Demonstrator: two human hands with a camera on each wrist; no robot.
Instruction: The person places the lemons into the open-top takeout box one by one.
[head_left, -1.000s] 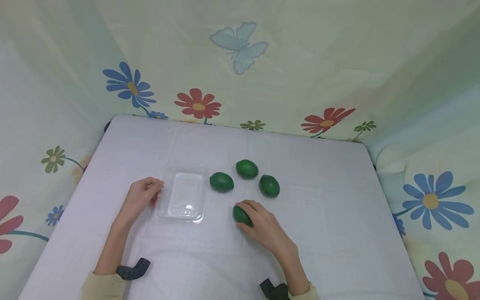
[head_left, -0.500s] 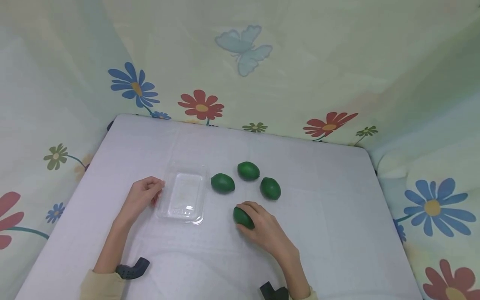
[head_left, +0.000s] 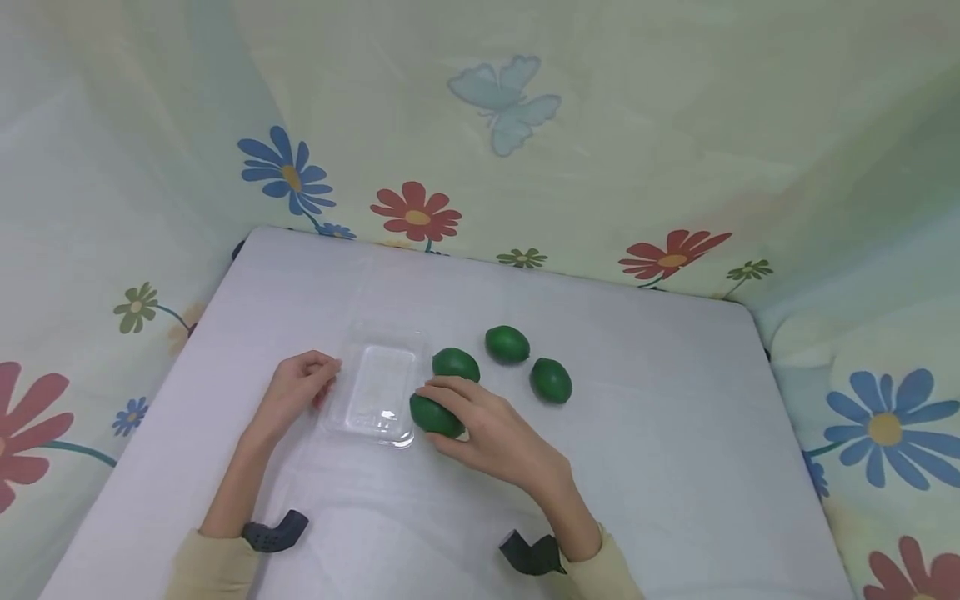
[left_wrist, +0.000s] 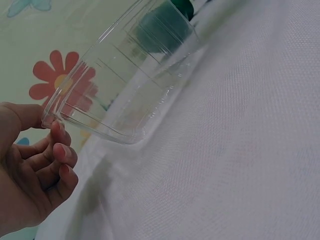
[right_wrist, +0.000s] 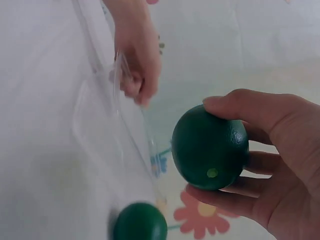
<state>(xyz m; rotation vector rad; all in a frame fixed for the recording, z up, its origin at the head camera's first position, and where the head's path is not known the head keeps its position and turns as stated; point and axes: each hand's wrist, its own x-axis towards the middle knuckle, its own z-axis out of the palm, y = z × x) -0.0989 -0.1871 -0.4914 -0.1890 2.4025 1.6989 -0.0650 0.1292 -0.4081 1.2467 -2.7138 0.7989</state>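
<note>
A clear plastic container (head_left: 381, 385) lies on the white cloth, its inside facing up. At its left edge my left hand (head_left: 300, 390) pinches the rim between thumb and fingers, as the left wrist view shows at the container's corner (left_wrist: 82, 100). My right hand (head_left: 498, 433) holds a green lime (head_left: 435, 416), thumb on one side and fingers on the other, right by the container's right edge. In the right wrist view this lime (right_wrist: 210, 147) appears raised above the cloth. Close behind it rests a second lime (head_left: 455, 363), partly overlapped by my right fingers.
Two more limes (head_left: 507, 344) (head_left: 551, 381) sit on the cloth to the right of the container. White cloth (head_left: 660, 467) covers the table. A flowered curtain (head_left: 585, 150) hangs behind and along both sides.
My right hand has moved left with the lime, from the cloth in front of the others to the container's right edge. My left hand keeps its place at the rim.
</note>
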